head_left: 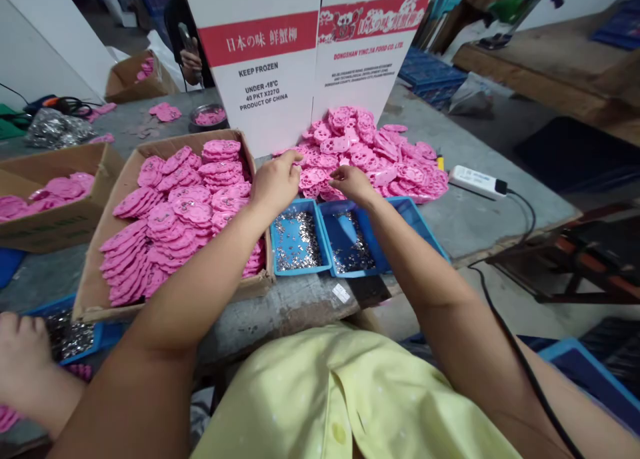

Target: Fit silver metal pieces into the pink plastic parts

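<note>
My left hand (pixel 278 180) is over the near left edge of a pile of flat pink openwork pieces (pixel 367 149), by the first blue tray (pixel 299 271). Its fingers are curled, and whatever they hold is hidden. At the front of the same pile, my right hand (pixel 353 182) has thumb and fingers pinched together; I cannot make out what is between them. Small shiny metal bits (pixel 306 236) lie in the first tray and in the second blue tray (pixel 350 272). Left of my hands, a cardboard box (pixel 257 287) holds stacked pink pieces (pixel 187 212).
A tall printed white carton (pixel 265 122) stands behind the pile. A white power strip (pixel 477 181) with a black cable lies to the right. Another cardboard box (pixel 65 222) is at the left. Another person's hand (pixel 23 352) is near a tray of metal bits (pixel 70 332).
</note>
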